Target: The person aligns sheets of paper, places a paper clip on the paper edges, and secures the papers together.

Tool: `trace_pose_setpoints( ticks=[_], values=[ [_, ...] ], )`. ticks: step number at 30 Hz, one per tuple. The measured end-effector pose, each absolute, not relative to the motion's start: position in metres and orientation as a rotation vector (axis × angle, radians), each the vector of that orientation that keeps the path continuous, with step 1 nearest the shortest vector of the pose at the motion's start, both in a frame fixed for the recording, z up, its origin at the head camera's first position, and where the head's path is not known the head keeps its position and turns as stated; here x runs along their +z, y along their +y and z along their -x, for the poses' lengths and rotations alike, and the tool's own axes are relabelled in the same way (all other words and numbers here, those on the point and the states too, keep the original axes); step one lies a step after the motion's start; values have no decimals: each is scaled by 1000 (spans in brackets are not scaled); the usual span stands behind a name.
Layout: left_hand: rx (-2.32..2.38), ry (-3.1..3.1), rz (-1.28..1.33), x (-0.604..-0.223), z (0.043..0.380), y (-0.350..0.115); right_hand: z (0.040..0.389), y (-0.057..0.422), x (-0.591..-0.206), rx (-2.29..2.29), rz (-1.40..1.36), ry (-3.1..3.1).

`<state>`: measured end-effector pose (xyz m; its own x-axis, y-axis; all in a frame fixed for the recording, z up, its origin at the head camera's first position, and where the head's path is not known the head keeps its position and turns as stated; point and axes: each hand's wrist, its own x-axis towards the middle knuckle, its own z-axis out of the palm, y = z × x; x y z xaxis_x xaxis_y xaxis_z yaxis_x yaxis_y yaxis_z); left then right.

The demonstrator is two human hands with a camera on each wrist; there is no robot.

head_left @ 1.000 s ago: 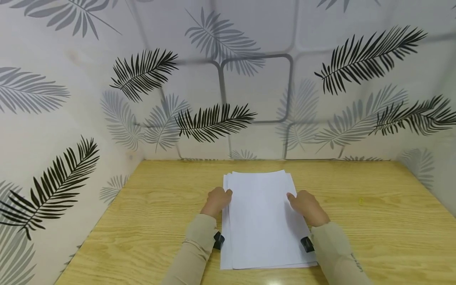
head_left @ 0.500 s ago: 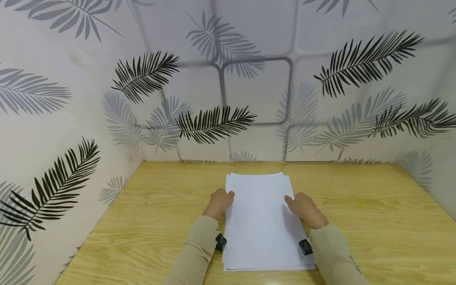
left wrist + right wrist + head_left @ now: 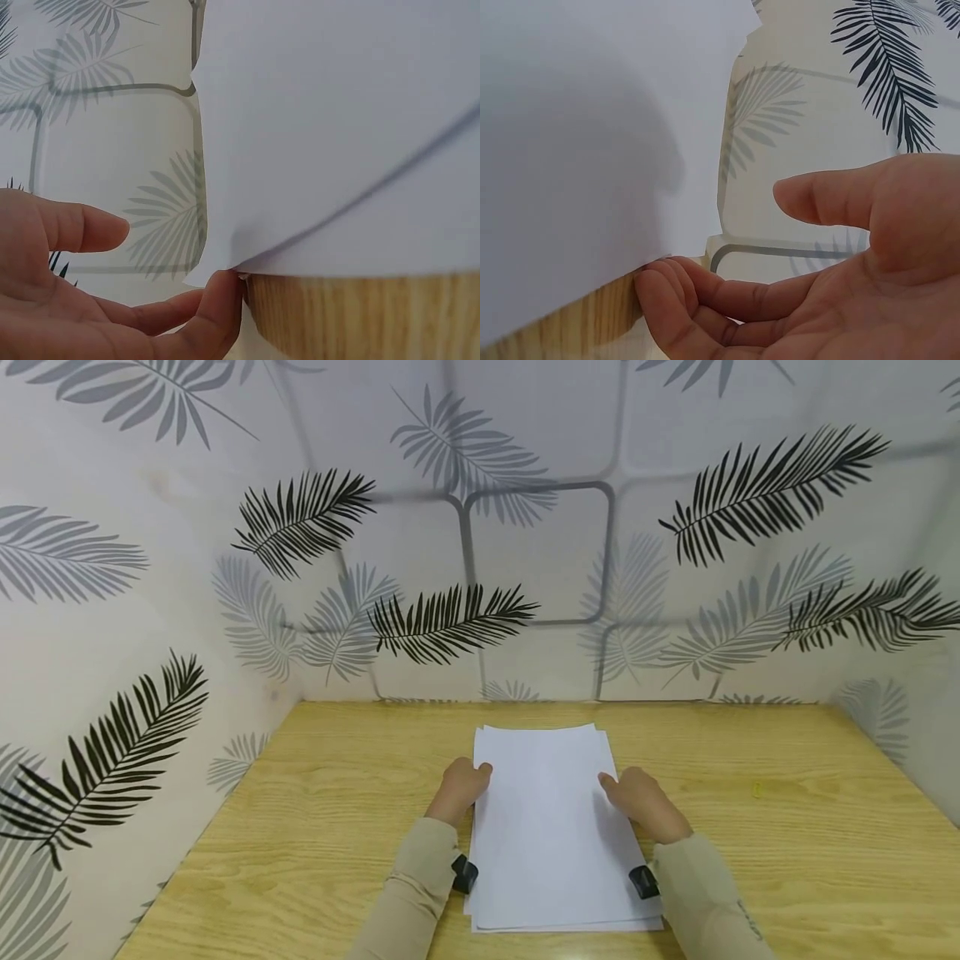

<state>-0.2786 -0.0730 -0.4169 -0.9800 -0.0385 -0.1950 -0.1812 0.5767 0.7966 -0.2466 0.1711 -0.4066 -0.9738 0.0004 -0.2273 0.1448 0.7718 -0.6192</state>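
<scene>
A stack of white paper sheets (image 3: 551, 843) lies on the wooden table, its edges slightly uneven at the lower left and upper right. At its left edge is my left hand (image 3: 462, 787). In the left wrist view, the fingers (image 3: 217, 307) touch the paper's edge while the thumb stands apart from it. On the opposite side my right hand (image 3: 643, 802) meets the right edge. Its bent fingertips (image 3: 660, 289) touch the paper's edge in the right wrist view, and the thumb is raised clear of the sheets.
The wooden table (image 3: 337, 793) runs back to a wall (image 3: 540, 552) with leaf patterns. Black wrist devices sit by the sleeves, the left one (image 3: 465, 874) and the right one (image 3: 643, 882) near the paper. A small yellowish mark (image 3: 757, 789) shows on the table at right.
Both hands have come slightly closer together, and the left and right edges of the stack lie nearer in line. Over the last half second the hands have barely moved.
</scene>
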Motion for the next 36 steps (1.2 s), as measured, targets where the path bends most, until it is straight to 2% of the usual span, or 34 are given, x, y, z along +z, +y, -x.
trace_pose_setpoints(
  ticks=[19, 36],
  values=[
    [1503, 2532, 217, -416, 277, -75, 243, 174, -406, -1061, -171, 2717],
    [1421, 2577, 33, -414, 277, -74, 247, 180, -408, -1091, -153, 2704]
  ],
)
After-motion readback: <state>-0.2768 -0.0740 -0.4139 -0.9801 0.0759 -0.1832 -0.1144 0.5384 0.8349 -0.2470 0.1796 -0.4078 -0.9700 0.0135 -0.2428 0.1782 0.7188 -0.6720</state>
